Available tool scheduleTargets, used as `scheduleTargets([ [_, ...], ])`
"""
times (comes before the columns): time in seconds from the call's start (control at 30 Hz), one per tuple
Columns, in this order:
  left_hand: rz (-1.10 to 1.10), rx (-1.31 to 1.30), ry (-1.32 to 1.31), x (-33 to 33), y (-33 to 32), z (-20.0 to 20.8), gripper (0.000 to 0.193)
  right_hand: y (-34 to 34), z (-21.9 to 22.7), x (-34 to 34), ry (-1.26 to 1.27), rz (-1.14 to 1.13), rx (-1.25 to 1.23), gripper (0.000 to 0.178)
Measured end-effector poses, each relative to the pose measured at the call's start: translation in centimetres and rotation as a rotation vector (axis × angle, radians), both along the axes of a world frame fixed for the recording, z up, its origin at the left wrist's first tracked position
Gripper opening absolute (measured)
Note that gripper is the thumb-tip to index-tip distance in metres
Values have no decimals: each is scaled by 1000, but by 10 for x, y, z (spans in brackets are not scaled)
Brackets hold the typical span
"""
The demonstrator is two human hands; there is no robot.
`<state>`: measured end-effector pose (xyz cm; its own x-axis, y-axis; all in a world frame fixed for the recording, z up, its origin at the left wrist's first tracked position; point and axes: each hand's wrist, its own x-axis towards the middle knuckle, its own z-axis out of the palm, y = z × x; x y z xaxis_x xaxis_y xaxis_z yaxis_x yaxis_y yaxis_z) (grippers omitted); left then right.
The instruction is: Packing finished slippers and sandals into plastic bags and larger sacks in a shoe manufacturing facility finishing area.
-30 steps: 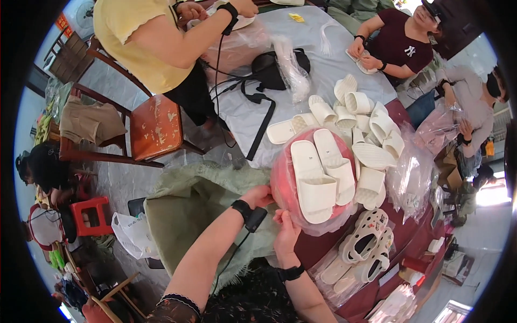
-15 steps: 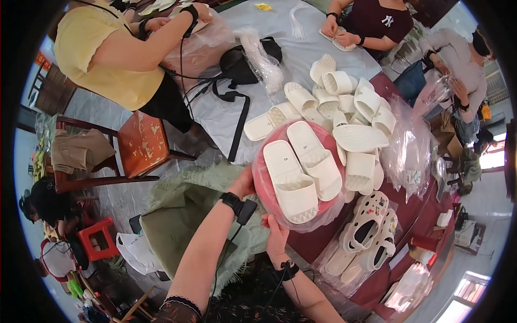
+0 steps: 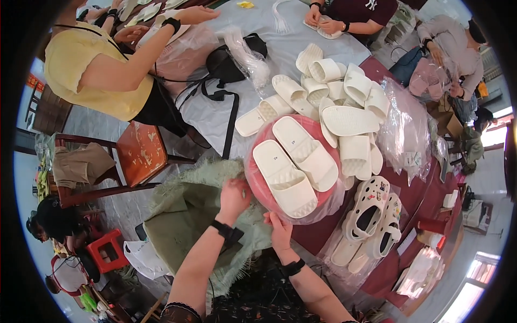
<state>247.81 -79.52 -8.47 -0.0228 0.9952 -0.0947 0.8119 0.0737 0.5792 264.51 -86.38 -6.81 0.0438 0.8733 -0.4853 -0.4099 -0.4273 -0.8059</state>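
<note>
A pair of white slide slippers lies side by side, soles down, on a round pink-red surface loosely wrapped in clear plastic film. At the near edge of this round surface, my right hand pinches the film between thumb and fingers. My left hand is off to the left of the round surface, over the green sack cloth, apart from the slippers. Its fingers are curled in, and what they may hold is hidden. Dark bands circle both my wrists.
Behind lies a heap of white slippers. To the right are clear plastic bags and a pair of decorated white clogs. A green woven sack hangs at the near left, with a wooden chair beyond. Several co-workers stand around the table.
My left hand has come away from the left rim of the round surface toward the sack. My right hand stays at the near edge. The whole view has shifted slightly.
</note>
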Motion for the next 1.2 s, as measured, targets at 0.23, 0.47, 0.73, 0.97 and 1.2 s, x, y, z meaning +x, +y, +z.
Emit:
scheduleTargets([
  [0.23,-282,140,268,56,-79,-28,39,-2,3,-9,54,41,27,18],
  [0.47,412,-35,-839,103,-84,-50,41,-2,3,-18,-6,53,95,22],
  [0.73,96,22,-401,97,-79,-19,40,1,13,-29,-42,33,-17,25],
  [0.97,-277,126,-178,55,-137,-2,39,-16,24,-13,-71,185,-92,21],
  [1.2,-263,132,-189,45,-204,68,29,-90,96,157,-878,-14,229,15],
])
